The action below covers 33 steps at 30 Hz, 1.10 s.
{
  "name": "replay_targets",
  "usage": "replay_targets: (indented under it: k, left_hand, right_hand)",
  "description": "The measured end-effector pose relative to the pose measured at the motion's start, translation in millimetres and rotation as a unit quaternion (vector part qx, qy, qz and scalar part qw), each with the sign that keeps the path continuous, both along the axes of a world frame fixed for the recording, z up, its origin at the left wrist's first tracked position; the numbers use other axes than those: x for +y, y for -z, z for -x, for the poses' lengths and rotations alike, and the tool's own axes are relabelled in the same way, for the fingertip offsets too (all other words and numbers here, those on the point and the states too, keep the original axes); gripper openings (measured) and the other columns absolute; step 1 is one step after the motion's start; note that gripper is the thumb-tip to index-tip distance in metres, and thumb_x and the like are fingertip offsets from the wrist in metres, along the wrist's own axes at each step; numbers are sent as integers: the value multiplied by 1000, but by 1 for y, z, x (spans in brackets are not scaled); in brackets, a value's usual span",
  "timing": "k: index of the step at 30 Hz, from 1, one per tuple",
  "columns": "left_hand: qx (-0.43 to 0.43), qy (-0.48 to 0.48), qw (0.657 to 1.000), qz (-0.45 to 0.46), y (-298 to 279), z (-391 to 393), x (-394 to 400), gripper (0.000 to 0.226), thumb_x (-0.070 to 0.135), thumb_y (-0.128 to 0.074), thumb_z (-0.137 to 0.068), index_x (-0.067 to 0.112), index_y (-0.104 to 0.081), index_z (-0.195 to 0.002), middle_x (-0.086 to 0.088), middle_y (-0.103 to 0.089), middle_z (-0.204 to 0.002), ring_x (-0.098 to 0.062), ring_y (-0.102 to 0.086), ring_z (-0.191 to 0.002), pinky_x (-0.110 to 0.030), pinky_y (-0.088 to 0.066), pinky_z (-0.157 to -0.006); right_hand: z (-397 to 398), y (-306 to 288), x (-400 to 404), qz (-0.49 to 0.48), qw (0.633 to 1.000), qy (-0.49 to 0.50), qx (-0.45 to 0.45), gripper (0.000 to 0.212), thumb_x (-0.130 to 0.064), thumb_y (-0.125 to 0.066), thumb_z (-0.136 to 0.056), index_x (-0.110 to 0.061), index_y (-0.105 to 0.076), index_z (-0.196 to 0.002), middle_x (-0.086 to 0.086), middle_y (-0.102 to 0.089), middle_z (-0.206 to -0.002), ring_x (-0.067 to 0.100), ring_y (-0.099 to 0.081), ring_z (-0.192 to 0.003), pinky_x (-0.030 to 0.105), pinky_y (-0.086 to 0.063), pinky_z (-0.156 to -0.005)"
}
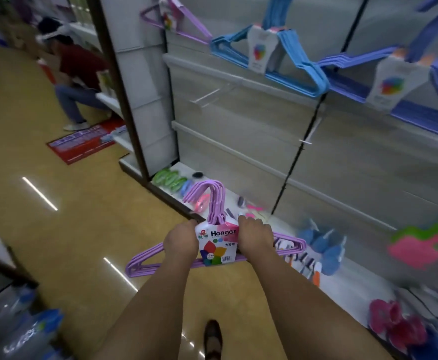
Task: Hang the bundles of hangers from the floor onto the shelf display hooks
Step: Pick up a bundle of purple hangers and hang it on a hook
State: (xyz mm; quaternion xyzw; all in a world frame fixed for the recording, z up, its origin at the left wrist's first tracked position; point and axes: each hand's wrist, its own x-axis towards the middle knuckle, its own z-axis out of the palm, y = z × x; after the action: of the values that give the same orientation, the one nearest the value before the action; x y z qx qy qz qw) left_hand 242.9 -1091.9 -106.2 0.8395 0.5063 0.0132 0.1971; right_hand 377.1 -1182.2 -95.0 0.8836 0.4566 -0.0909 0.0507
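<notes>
Carrying step: my left grip (180,240) and right grip (254,233) both clasp the purple hanger bundle (214,245). Next, I lift its hooks onto the empty display hook (210,96).

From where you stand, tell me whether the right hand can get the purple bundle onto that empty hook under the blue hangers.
Probably yes. The empty hook juts out bare, with nothing between it and the purple bundle. Both the left hand and right hand grip the bundle, well below the hook.

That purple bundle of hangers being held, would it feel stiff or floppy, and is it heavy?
The purple hanger bundle probably feels stiff: its arms stay straight beyond the left hand and right hand. Likely light, being thin plastic. The card label seems to keep it together.
</notes>
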Motion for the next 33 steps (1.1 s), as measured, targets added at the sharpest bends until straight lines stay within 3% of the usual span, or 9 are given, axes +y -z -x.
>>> replay_targets:
  k: [5,9,18,25,33]
  left_hand:
    - [6,-49,999,8,-5,14,58,16,8,-47,-86,16,-58,-93,-5,-65,-96,-22,-57,-84,-29,-41,-66]
    - [19,-70,997,-2,-15,12,110,15,12,-49,-87,16,-60,-97,-4,-66,-95,-19,-53,-77,-29,-42,-65]
    - [43,-60,997,-22,-31,-17,219,21,15,-48,-89,17,-61,-106,-7,-66,-103,-28,-62,-96,-31,-45,-71]
    - [35,-70,997,-21,-30,-19,277,16,16,-50,-90,18,-62,-100,-4,-67,-95,-24,-62,-88,-30,-47,-67]
    - [13,-30,999,-32,-38,10,381,17,18,-50,-91,19,-61,-104,-4,-67,-99,-22,-62,-89,-29,-45,-67]
  right_hand:
    - [7,2,71,-15,999,-42,3,41,-7,-44,-91,-10,-43,-132,11,-56,-125,31,-49,-120,39,-37,-98]
    - [1,0,128,-29,998,-58,14,37,-10,-40,-93,-11,-44,-130,10,-55,-125,29,-49,-118,40,-38,-96]
    - [-31,-16,241,-52,997,-62,14,32,-13,-36,-97,-13,-46,-127,9,-57,-123,27,-51,-115,38,-38,-93]
    - [-31,-18,299,-41,997,-63,9,32,-13,-35,-97,-13,-47,-127,9,-56,-126,27,-51,-116,38,-38,-94]
    - [7,-28,392,-67,998,-14,6,24,-18,-45,-95,-15,-51,-118,7,-60,-116,26,-55,-108,37,-41,-90]
